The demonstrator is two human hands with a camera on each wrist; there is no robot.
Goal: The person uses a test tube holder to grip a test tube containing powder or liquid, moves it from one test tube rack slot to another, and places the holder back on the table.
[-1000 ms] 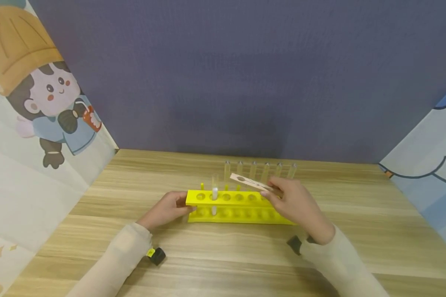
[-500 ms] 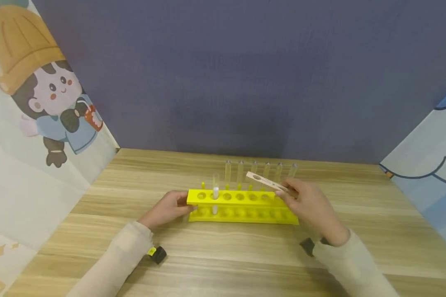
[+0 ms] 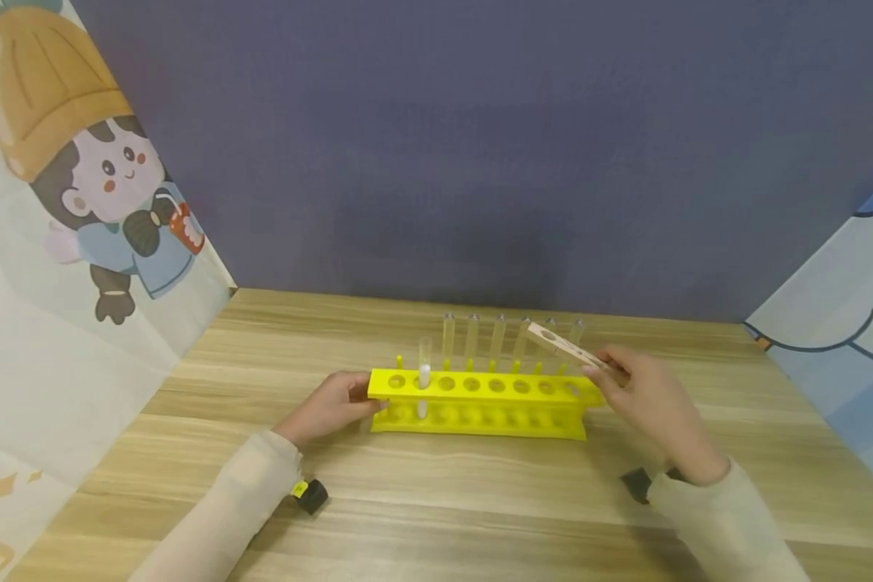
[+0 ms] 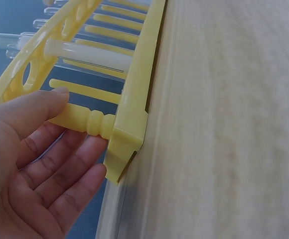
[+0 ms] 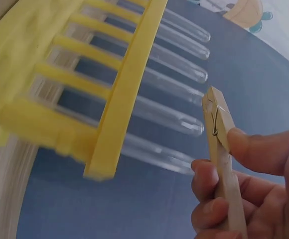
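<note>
A yellow test tube rack point(image 3: 480, 386) stands on the table. My left hand point(image 3: 331, 408) grips its left end post point(image 4: 79, 117), thumb on one side and fingers behind. In the second hole from the left, a test tube point(image 3: 424, 377) holds white contents. Several clear tubes point(image 5: 177, 69) sit upside down on the pegs along the rack's back. My right hand point(image 3: 651, 400) holds a wooden test tube clamp point(image 3: 563, 343) with a metal spring, above the rack's right end. Nothing shows between the clamp's jaws, which point left, near the rearmost tubes.
The wood-grain table point(image 3: 436, 501) reaches back to a dark blue panel point(image 3: 436, 162). Printed cloth walls point(image 3: 14, 347) stand on the left and right sides. Each wrist wears a small black device point(image 3: 310, 495).
My right hand has moved to the right with the clamp, from over the rack's middle to its right end. The left hand keeps its grip on the rack, and the tubes look unmoved.
</note>
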